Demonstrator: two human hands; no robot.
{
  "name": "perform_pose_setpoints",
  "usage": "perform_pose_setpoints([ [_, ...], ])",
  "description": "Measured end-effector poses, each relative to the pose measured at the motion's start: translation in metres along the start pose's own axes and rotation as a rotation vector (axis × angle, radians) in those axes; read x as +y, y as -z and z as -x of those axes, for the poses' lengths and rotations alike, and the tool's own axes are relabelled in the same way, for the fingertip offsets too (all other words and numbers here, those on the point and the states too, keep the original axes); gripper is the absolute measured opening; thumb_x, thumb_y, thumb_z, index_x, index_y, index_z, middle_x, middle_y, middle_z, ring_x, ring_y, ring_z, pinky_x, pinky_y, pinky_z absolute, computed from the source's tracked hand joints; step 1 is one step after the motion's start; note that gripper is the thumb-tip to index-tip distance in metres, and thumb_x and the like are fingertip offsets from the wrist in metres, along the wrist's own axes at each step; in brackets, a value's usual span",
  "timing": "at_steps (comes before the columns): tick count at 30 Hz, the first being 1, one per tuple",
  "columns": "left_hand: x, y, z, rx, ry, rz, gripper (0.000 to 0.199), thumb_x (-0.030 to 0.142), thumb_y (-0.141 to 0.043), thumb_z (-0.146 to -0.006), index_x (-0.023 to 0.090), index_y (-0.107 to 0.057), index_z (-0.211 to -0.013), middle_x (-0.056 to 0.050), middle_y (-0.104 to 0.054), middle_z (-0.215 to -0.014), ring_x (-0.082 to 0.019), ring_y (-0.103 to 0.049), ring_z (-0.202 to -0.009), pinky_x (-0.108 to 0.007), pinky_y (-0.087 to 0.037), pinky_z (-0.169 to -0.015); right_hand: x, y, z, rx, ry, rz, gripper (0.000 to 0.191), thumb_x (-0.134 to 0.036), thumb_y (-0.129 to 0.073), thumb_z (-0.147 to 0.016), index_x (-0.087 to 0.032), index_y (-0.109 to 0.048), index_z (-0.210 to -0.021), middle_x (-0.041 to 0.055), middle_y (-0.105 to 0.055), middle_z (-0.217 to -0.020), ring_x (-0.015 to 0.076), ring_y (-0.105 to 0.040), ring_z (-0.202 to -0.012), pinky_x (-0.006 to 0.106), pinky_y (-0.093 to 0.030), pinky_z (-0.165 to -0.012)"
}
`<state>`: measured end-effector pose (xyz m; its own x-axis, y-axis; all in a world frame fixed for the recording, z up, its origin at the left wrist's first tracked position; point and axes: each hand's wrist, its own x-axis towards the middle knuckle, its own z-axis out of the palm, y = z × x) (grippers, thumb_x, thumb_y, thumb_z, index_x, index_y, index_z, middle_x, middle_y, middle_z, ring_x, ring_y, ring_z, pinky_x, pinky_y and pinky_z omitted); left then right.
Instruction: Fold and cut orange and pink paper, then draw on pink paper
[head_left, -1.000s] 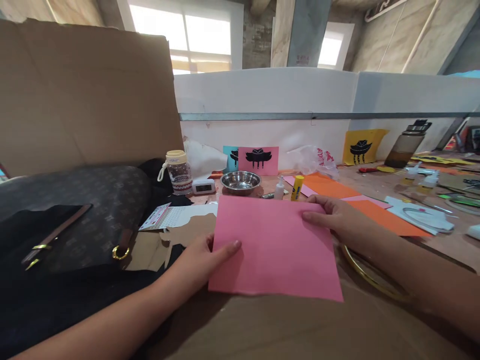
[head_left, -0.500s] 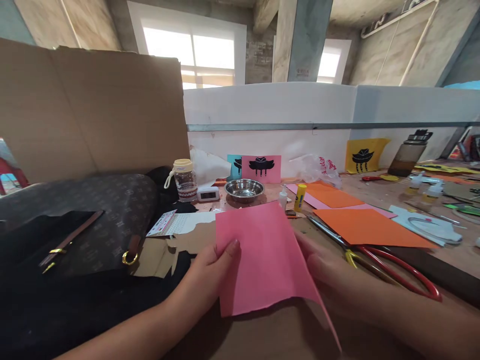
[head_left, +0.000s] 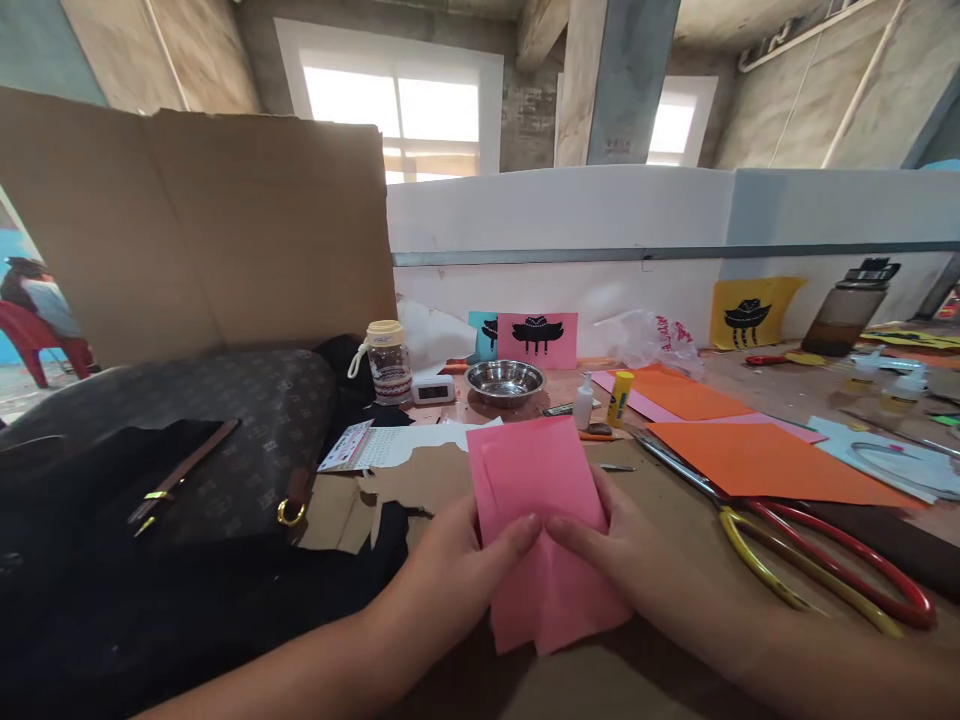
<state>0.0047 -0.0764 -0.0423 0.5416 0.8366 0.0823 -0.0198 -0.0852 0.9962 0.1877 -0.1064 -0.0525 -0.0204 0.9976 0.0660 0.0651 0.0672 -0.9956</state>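
The pink paper (head_left: 534, 470), spread wide a second ago, is now doubled over into a narrower shape, so the work looks like folding. The left hand (head_left: 463, 560) and right hand (head_left: 626, 550) are closed on its sides, thumbs nearly meeting, left of the scissors (head_left: 686, 472).
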Motion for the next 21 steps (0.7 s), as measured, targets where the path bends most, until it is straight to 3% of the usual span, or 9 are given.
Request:
perform_pose_setpoints([
  [4,-0.006,-0.003,-0.001,0.042,0.031,0.038,0.048,0.056,-0.067,-0.082,0.012,-0.073,-0.101,-0.012,-0.077,-0.093,-0.029,-0.069,-0.088,-0.034,-0.053,-0.071,-0.003,0.002,0.012,-0.097,0.014,-0.075,0.070,-0.061,-0.069,-0.081,-0.024,-0.050,-0.137,0.0145,-0.063,-0.133,0.0338,-0.064,-0.115,0.047,-0.056,-0.093],
  [8,0.000,0.000,-0.002,0.188,0.003,0.127,0.049,0.058,-0.073,-0.077,0.014,-0.073,-0.097,-0.009,-0.076,-0.086,-0.026,-0.069,-0.081,-0.031,-0.052,-0.067,-0.008,0.007,0.018,-0.265,0.051,-0.179,0.064,-0.057,-0.064,-0.087,-0.026,-0.050,-0.140,0.0114,-0.053,-0.145,0.0308,-0.051,-0.133,0.046,-0.045,-0.109],
  [10,0.004,0.002,-0.004,0.230,-0.008,0.141,0.050,0.060,-0.075,-0.074,0.014,-0.073,-0.093,-0.007,-0.076,-0.081,-0.025,-0.068,-0.077,-0.030,-0.052,-0.065,-0.009,0.009,0.018,-0.275,0.046,-0.196,0.058,-0.055,-0.064,-0.088,-0.025,-0.055,-0.136,0.0109,-0.054,-0.144,0.0287,-0.051,-0.133,0.043,-0.043,-0.109],
  [16,0.001,-0.001,-0.002,0.134,0.051,0.099,0.059,0.067,-0.073,-0.072,0.014,-0.073,-0.097,-0.007,-0.076,-0.085,-0.024,-0.067,-0.079,-0.029,-0.052,-0.067,-0.005,0.006,0.011,-0.179,-0.061,-0.133,0.062,-0.053,-0.076,-0.077,-0.021,-0.059,-0.127,0.0112,-0.069,-0.120,0.0260,-0.067,-0.108,0.038,-0.056,-0.092],
  [21,-0.005,-0.003,0.000,0.035,-0.001,0.057,0.055,0.061,-0.070,-0.079,0.013,-0.071,-0.106,-0.010,-0.076,-0.097,-0.026,-0.067,-0.087,-0.031,-0.052,-0.073,-0.002,0.003,0.009,-0.143,-0.060,-0.131,0.058,-0.045,-0.078,-0.077,-0.020,-0.058,-0.125,0.0089,-0.070,-0.119,0.0226,-0.069,-0.103,0.033,-0.057,-0.087],
])
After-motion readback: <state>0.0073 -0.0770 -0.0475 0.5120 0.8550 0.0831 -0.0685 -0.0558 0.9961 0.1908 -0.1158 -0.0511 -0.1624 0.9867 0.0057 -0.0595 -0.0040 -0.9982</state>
